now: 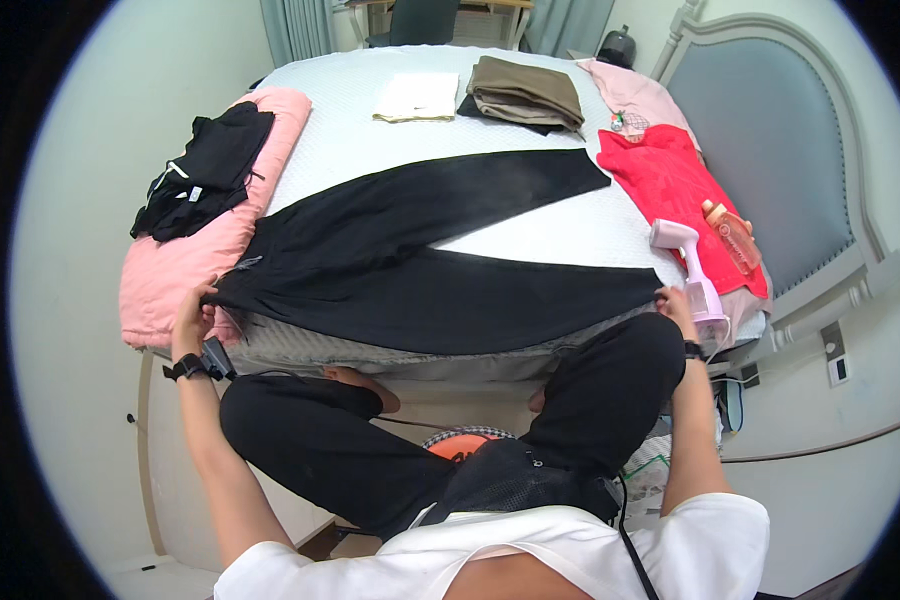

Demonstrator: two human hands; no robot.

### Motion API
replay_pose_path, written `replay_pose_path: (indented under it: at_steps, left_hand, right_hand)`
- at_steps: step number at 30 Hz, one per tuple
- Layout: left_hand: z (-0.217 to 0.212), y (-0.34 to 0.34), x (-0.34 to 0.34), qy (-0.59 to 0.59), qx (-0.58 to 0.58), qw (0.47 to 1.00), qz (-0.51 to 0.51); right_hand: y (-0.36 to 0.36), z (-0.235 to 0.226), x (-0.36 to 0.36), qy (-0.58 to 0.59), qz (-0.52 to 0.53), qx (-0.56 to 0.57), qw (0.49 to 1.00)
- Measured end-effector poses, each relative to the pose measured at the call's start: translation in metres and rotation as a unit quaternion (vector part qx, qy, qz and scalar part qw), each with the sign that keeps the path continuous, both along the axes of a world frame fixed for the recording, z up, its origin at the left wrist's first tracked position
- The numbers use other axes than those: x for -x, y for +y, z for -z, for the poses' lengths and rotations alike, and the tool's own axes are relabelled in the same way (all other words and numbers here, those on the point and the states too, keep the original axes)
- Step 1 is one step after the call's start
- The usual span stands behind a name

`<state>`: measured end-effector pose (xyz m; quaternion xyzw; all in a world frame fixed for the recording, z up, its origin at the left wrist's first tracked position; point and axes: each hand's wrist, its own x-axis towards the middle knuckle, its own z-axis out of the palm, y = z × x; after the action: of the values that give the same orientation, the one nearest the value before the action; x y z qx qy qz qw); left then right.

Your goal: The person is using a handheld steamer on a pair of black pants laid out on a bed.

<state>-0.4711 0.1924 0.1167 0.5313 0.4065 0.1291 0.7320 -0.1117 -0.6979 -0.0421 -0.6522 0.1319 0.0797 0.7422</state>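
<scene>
At the left edge of the bed [530, 225] lies a pink blanket [185, 265], with a heap of black clothes [205, 170] on its far part. The left hand [195, 310] sits at the blanket's near end, fingers closed on the waist end of the black trousers [410, 270]. A dark band with a small device [200, 362] is strapped at that wrist.

The trousers lie flat across the near half of the bed, waist at the left, the two legs splaying to the right: one runs far-right toward the red garment, the other runs along the near edge to the right hand. Beyond them, far on the bed, lie a folded cream cloth [417, 97] and, just right of it, a folded brown stack [525, 93] on something dark.

Further right a red garment [670, 185] lies spread, with pale pink fabric [635, 95] beyond it and an orange bottle [732, 232] at its right edge. A pink-white steamer [692, 275] stands at the near right corner, just beside the right hand [675, 303], whose fingers pinch the hem of the near trouser leg. A grey padded headboard [800, 150] closes the right side.

The person's own black-clad knees rise just below the bed's near edge.
</scene>
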Motion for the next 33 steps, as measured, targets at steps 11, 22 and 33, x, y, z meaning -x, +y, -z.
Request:
replay_pose_path:
  at_steps: [11, 22, 33]
  left_hand:
    - [-0.046, 0.046, -0.136, -0.266, 0.232, 0.932, -0.077]
    - [0.069, -0.010, -0.239, -0.065, -0.175, 0.982, -0.011]
    - [0.081, -0.040, -0.136, 0.261, -0.300, 0.917, 0.016]
  right_hand:
    - [0.040, -0.242, -0.210, -0.032, -0.038, -0.095, 0.994]
    - [0.214, -0.088, -0.288, -0.319, -0.161, 0.483, 0.799]
    - [0.182, -0.032, -0.276, 0.057, 0.126, 0.097, 0.986]
